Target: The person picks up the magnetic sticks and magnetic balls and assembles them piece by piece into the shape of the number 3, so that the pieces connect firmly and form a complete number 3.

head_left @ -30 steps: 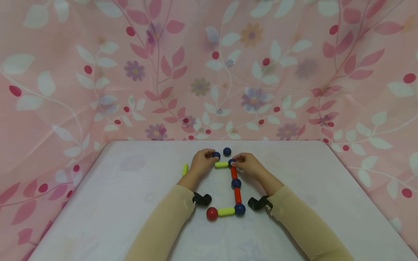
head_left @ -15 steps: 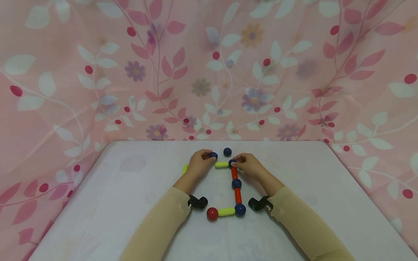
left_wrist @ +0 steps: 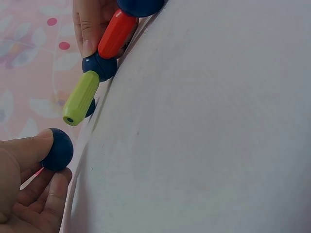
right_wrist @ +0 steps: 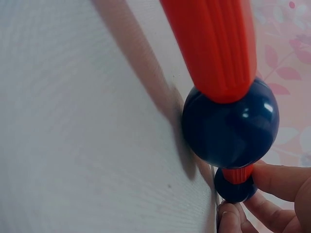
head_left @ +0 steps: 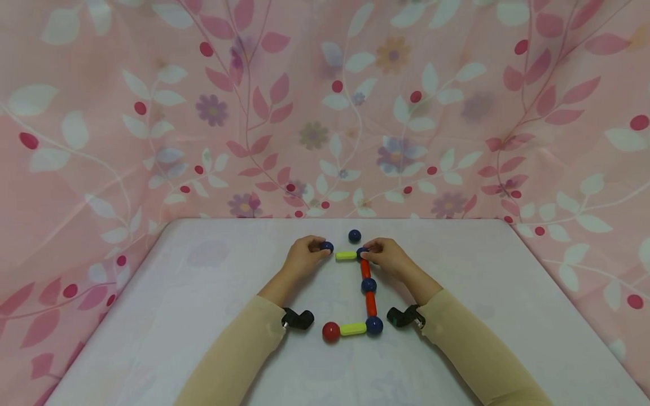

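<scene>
My left hand [head_left: 303,256] pinches a loose dark blue ball [left_wrist: 60,150] between thumb and fingertips. A small gap separates that ball from the free end of a yellow-green rod [head_left: 346,256]. The rod's other end joins a blue ball [left_wrist: 99,67], which my right hand [head_left: 386,255] pinches at the far corner of a joined chain. From there a red rod [head_left: 365,269], a middle blue ball [right_wrist: 231,124] and a second red rod [head_left: 371,304] run toward me. At the near corner, a blue ball [head_left: 374,325] joins another yellow-green rod [head_left: 352,329] ending in a red ball [head_left: 331,331].
Another blue ball [head_left: 354,235] lies alone on the white-covered table [head_left: 482,338], just beyond the chain's far corner. A pink floral cloth [head_left: 325,113] hangs behind and beside the table. Black wrist cameras [head_left: 298,319] sit at both sleeve cuffs.
My left hand has drawn left and slightly nearer with its blue ball, widening the gap to the rod. The loose yellow-green rod by the left forearm is now hidden. My right hand stays put.
</scene>
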Demonstrator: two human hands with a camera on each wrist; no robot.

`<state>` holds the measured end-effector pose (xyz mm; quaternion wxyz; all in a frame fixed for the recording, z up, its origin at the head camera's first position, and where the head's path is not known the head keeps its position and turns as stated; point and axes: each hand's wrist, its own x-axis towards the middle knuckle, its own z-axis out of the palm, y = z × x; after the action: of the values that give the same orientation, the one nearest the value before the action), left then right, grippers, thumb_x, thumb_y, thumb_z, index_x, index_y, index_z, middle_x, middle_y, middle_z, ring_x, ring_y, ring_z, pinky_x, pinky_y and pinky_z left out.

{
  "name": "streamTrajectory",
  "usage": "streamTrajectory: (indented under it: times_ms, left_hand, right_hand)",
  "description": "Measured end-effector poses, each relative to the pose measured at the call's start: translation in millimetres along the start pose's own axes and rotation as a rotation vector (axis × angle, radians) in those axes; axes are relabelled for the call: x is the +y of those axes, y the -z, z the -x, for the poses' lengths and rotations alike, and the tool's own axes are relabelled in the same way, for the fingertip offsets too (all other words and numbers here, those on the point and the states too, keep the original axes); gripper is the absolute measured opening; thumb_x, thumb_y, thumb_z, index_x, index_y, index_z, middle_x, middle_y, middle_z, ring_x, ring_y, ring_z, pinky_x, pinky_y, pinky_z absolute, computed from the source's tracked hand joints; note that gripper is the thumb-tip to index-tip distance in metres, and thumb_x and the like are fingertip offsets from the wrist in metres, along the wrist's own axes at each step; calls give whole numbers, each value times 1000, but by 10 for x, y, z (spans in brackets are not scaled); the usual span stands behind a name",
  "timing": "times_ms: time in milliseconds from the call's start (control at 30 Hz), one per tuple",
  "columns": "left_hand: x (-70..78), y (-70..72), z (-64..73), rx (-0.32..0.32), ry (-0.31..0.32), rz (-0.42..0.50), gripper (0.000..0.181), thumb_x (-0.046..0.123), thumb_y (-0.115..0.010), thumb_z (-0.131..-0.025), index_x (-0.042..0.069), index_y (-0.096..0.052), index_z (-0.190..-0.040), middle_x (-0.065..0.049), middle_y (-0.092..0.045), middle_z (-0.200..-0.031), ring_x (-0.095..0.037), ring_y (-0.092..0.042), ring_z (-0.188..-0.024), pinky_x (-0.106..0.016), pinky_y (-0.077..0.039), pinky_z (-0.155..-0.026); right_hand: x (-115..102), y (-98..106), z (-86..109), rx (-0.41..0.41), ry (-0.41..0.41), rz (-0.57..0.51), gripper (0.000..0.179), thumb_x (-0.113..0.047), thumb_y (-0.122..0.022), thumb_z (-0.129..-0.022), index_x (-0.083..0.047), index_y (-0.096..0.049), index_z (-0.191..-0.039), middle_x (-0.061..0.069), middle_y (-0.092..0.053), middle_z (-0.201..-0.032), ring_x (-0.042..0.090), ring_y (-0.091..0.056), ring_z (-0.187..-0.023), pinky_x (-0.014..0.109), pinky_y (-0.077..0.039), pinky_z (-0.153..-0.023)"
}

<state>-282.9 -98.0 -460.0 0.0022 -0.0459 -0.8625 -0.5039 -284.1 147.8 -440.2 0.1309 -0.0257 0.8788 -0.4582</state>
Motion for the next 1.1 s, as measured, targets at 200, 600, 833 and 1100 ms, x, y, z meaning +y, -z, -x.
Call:
streamTrajectory:
  times_ms: [200, 600, 833, 1100]
  left_hand:
    - [6, 24, 51, -47, 28, -23, 33, 22, -76, -91, 9, -69, -121, -8, -69, -113, -21, -64, -105, -39, -50, -96]
    - [15, 22, 133, -64, 16, -28, 31, 18, -76, -91, 8, -69, -119, -8, -70, -114, -22, -65, -107, -40, -50, -97]
    - [0, -3, 134, -73, 22, -22, 31, 18, -75, -91, 8, -69, -120, -6, -70, -112, -19, -65, -104, -39, -50, -97]
    - [-31, -16, 128, -65, 8, -15, 31, 17, -75, -91, 8, -69, -120, -6, -71, -110, -19, -65, -104, -39, -51, -96]
  right_hand:
    - [12, -2, -6, -1, 0, -22, 34, -24, -70, -96, -5, -65, -124, 12, -64, -111, 25, -56, -94, 31, -49, -76]
    - [24, -1, -11, 0, 13, -22, 34, -24, -70, -96, -5, -65, -124, 13, -64, -113, 25, -56, -95, 32, -49, -76]
    - [24, -1, -14, 9, -2, -23, 35, -25, -72, -94, -6, -66, -123, 13, -64, -113, 26, -56, -95, 33, -49, -78]
    - [19, -1, -17, 2, -11, -18, 36, -26, -72, -94, -6, -66, -123, 13, -64, -112, 27, -56, -95, 33, -49, -77]
